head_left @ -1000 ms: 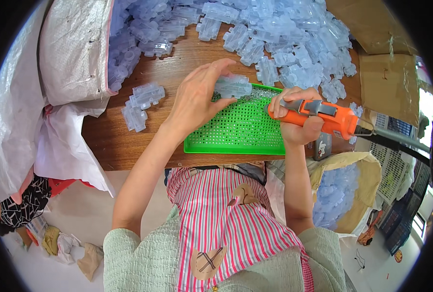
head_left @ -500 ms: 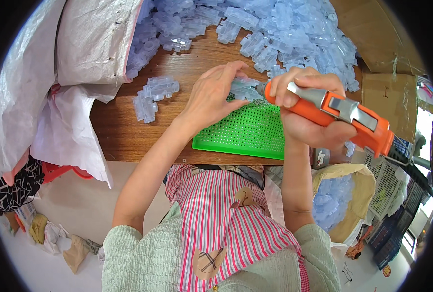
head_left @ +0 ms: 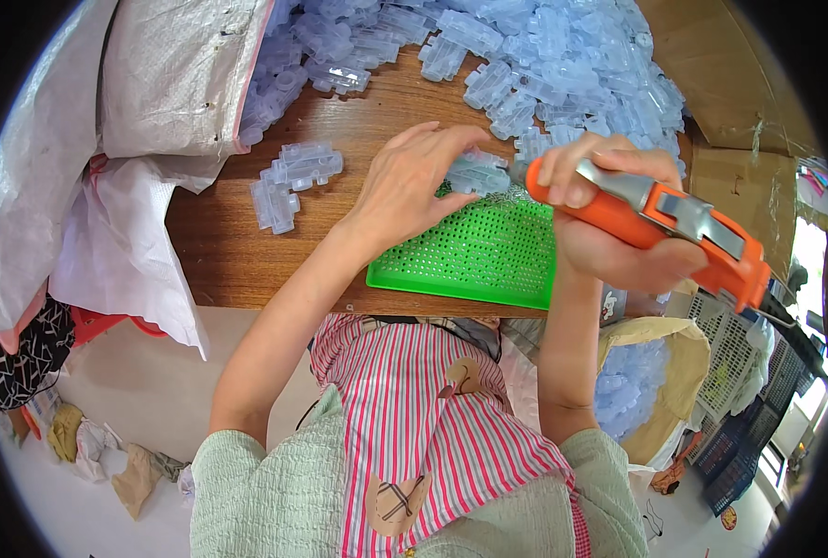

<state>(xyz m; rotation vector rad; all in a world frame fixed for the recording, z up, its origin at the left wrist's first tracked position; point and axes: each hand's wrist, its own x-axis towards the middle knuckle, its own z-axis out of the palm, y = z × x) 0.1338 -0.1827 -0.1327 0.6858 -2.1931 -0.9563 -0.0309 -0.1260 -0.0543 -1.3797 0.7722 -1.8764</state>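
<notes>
My left hand is curled around a clear bluish plastic piece, thumb and fingers at its left end, above the far edge of a green perforated tray. My right hand grips an orange power screwdriver with a metal lever along its body. The tool's tip points left, close to the right end of the plastic piece. Whether it touches the piece I cannot tell. Small shiny metal bits, apparently screws, lie at the tray's far side.
A big heap of the same plastic pieces covers the back of the wooden table. Several joined pieces lie left of my hand. White woven sacks stand left, cardboard right. An open bag of pieces sits below right.
The screwdriver and my right hand have shifted slightly right and down. The plastic piece in my left hand has moved a little to the right with the fingertips.
</notes>
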